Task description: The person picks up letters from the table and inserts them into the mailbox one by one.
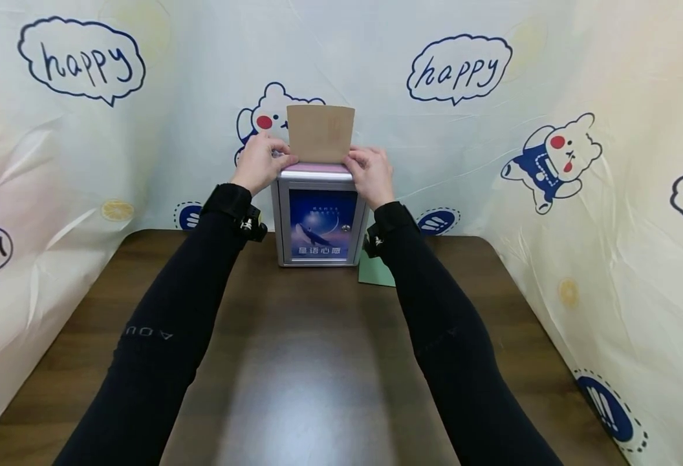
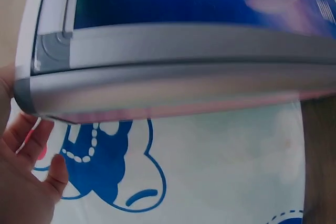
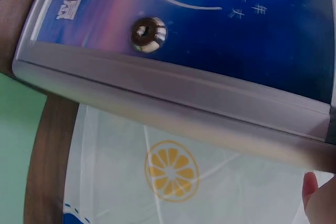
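Note:
A grey metal-framed box (image 1: 318,183) stands on the table, with a blue whale picture on its front and a round keyhole lock (image 3: 148,35). Upright over its pinkish top is a flat piece of brown kraft paper (image 1: 321,133). My left hand (image 1: 262,160) pinches the paper's lower left corner, right at the top edge of the box. At the lower right corner, my right hand (image 1: 372,171) pinches it with thumb and fingers. Both wrist views show the box front and parts of the hands, but the paper is outside them.
Flat on the table (image 1: 295,362), a green sheet (image 1: 376,272) lies beside the box's right side, partly hidden by my right forearm. A pale printed curtain (image 1: 365,71) with bears and "happy" bubbles hangs close behind and around the table.

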{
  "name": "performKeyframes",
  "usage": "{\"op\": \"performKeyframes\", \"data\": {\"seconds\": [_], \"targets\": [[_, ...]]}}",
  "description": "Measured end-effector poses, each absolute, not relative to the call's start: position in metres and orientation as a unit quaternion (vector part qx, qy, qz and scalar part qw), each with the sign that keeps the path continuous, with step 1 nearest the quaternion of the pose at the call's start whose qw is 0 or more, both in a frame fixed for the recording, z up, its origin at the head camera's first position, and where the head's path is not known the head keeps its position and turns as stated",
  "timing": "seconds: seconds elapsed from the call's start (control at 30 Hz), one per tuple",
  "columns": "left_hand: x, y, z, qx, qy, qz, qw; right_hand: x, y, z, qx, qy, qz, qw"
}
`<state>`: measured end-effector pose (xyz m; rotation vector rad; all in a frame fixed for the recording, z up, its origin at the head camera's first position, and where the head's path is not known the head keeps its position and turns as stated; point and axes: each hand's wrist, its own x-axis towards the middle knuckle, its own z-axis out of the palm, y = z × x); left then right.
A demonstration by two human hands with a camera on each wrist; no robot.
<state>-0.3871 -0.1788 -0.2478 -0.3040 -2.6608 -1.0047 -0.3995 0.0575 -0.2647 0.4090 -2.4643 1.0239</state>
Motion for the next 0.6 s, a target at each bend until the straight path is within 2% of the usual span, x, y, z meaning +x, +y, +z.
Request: {"op": "performKeyframes", "data": {"seconds": [0.23,0.6], "targets": [[-0.3872,-0.1762,-0.2448,-0.084,-0.921,-0.359,0.124,-0.4030,0.0564,-0.2603,0.134,-0.896,0.371,0.206],[-0.3867,-0.1763,-0.2474,-0.075,-0.917,-0.371,0.128,-0.3982,0.0535,-0.2586,0.112,-0.901,0.378,0.181]]}}
